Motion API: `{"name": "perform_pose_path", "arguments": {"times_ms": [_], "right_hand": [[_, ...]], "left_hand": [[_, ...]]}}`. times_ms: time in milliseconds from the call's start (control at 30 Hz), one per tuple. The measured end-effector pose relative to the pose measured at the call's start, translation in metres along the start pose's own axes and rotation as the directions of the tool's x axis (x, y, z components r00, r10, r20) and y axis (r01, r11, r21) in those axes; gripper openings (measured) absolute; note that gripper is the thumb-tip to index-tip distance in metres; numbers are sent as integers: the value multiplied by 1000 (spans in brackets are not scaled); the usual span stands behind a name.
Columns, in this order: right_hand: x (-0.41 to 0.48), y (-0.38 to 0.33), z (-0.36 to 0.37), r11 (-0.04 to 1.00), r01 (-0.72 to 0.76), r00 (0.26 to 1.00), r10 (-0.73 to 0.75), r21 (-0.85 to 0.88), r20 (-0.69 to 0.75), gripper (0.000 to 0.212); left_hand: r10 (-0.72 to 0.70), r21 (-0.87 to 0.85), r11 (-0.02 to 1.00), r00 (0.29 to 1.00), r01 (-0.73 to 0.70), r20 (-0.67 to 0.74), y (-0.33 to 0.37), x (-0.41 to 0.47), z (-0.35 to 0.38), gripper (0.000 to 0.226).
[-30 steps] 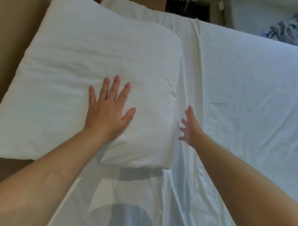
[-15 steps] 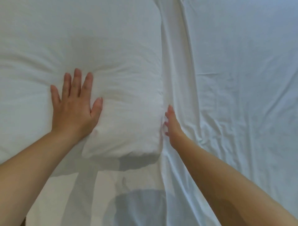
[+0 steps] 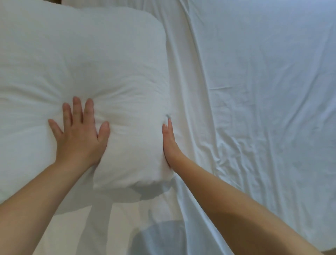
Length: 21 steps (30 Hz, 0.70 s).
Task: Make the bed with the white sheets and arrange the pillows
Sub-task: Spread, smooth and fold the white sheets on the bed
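A plump white pillow (image 3: 87, 60) fills the left half of the view, lying on the white sheet (image 3: 263, 94) that covers the bed. My left hand (image 3: 80, 134) lies flat on the pillow's near part, fingers spread, and its weight dents the fabric. My right hand (image 3: 170, 143) stands on edge with straight fingers against the pillow's right side, between pillow and sheet. A long fold in the sheet (image 3: 192, 54) runs beside the pillow, and the sheet is creased to the right.
A second white pillow's edge (image 3: 116, 3) shows at the top behind the first. A sliver of brown headboard or wall (image 3: 56, 1) peeks at the top left. At the bottom right corner lies the bed's edge (image 3: 330, 252).
My right hand moved left from the sheet until it pressed against the pillow's right side. My left hand stays flat on the pillow and sinks deeper into it. The view has shifted.
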State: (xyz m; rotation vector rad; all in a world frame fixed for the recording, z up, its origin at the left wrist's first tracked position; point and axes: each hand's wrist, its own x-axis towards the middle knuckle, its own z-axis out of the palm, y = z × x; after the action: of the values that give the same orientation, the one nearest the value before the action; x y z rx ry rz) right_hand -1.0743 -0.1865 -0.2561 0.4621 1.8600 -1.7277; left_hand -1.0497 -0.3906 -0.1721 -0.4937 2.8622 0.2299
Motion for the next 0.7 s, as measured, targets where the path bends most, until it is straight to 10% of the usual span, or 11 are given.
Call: {"name": "perform_pose_path", "arguments": {"times_ms": [333, 533, 700], "right_hand": [[94, -81, -73, 958, 262, 946, -231, 120, -226, 58], [152, -85, -11, 930, 366, 912, -356, -16, 206, 75], [215, -103, -62, 914, 353, 933, -359, 198, -7, 60]], "left_hand": [[-61, -20, 998, 997, 60, -51, 15, 35, -31, 69], [-163, -60, 986, 962, 153, -218, 15, 82, -19, 74], [-153, -67, 988, 961, 142, -229, 27, 104, -15, 86]]}}
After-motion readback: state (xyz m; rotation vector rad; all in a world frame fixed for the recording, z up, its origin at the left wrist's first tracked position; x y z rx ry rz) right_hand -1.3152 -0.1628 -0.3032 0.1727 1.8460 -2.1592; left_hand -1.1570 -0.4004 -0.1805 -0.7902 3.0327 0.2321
